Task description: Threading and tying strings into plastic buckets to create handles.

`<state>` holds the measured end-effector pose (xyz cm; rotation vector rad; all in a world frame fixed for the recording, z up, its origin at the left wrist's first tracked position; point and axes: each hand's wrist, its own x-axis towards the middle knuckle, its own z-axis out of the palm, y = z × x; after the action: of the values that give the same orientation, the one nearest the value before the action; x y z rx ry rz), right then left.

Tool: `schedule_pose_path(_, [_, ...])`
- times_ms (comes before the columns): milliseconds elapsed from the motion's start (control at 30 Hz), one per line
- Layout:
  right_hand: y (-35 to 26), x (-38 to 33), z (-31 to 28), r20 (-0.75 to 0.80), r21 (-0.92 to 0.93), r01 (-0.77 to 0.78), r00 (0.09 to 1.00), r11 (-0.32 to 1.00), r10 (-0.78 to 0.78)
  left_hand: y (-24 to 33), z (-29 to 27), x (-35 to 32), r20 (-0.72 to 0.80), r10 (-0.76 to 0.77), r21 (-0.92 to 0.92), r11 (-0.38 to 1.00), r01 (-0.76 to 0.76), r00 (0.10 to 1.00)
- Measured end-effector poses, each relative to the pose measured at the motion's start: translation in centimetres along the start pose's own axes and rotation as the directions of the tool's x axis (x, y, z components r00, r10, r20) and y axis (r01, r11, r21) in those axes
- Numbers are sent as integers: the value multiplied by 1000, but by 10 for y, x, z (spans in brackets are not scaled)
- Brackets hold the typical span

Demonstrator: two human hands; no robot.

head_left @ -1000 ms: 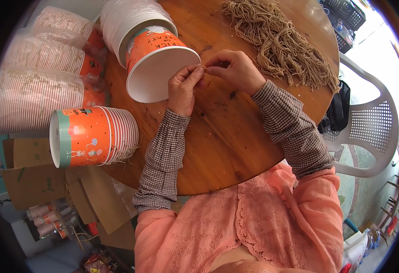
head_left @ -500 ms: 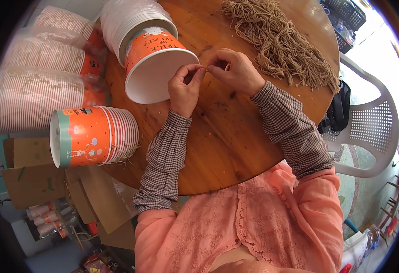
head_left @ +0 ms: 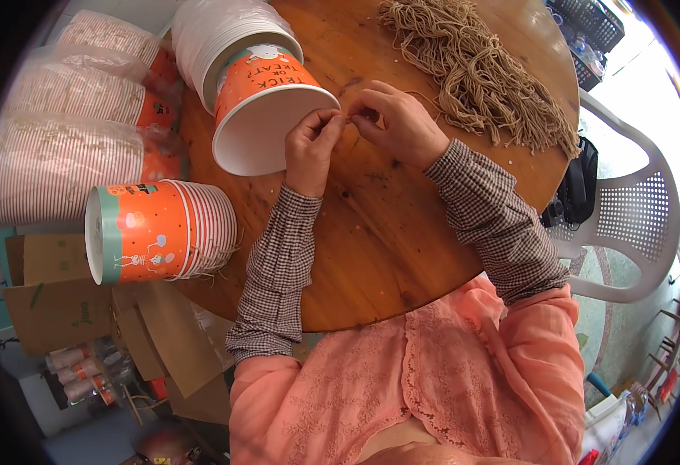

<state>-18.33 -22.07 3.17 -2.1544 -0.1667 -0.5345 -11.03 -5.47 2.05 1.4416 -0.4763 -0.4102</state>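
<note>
Pinched fingers of my left hand [head_left: 309, 155] and my right hand [head_left: 403, 128] meet over the round wooden table, fingertips almost touching. Between them is what looks like the end of a thin tan string, mostly hidden by the fingers. Beside my left hand a paper bucket [head_left: 266, 128], orange with a white inside, lies tipped with its open mouth toward me. It rests against a plastic-wrapped stack of white-rimmed buckets [head_left: 231, 31]. A heap of tan cut strings [head_left: 483, 77] lies beyond my right hand.
At the table's left edge lies a nested stack of orange and green buckets [head_left: 150, 232] with strings hanging from it. Further left are wrapped bucket stacks [head_left: 69, 167] and cardboard boxes [head_left: 57, 287]. A grey plastic chair [head_left: 635, 209] with a black bag [head_left: 580, 182] stands right.
My right hand's fingers have shifted slightly, with the fingertips bent differently. My left hand has moved a little left and down. The tipped bucket has barely moved.
</note>
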Motion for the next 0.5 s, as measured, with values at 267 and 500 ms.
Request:
schedule_pose_path(267, [-2, 2, 0, -18, 273, -75, 996, 959, 83, 7, -4, 2, 258, -135, -440, 865, 241, 957])
schedule_pose_path(500, [-13, 1, -8, -29, 218, 11, 1000, 976, -5, -1, -4, 2, 197, -183, -514, 817, 260, 963])
